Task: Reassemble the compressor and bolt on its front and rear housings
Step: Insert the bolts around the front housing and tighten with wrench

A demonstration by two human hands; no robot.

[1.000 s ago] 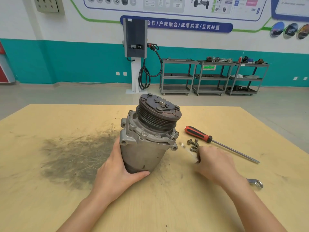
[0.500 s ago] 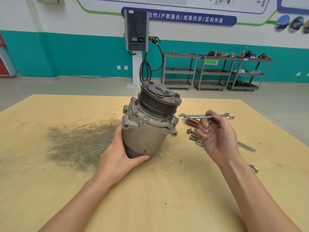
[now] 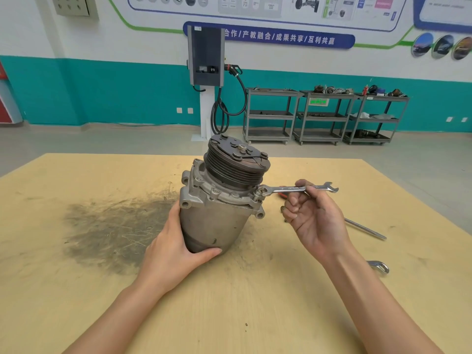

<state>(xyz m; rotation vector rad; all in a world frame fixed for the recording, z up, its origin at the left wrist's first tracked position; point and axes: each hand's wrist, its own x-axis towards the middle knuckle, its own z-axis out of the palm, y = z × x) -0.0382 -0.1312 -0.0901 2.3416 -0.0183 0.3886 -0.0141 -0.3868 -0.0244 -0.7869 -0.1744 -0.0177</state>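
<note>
left hand (image 3: 176, 254) fingers wrapped round grey cast-metal compressor (image 3: 219, 200) | right hand (image 3: 315, 218) fingers pinching silver open-ended wrench (image 3: 293, 189) on housing bolt (image 3: 259, 193) | risk: jaw slipping, rounding bolt

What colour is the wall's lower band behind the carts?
Teal, seen in the head view, on the wall's lower band.

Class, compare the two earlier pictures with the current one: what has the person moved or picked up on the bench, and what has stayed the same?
The right hand left the loose bolts on the table, picked up the open-ended wrench, and carried it leftward, so one end now sits at a bolt on the compressor flange. The left hand still grips the compressor body, upright with pulley on top. The screwdriver still lies on the table.
</note>
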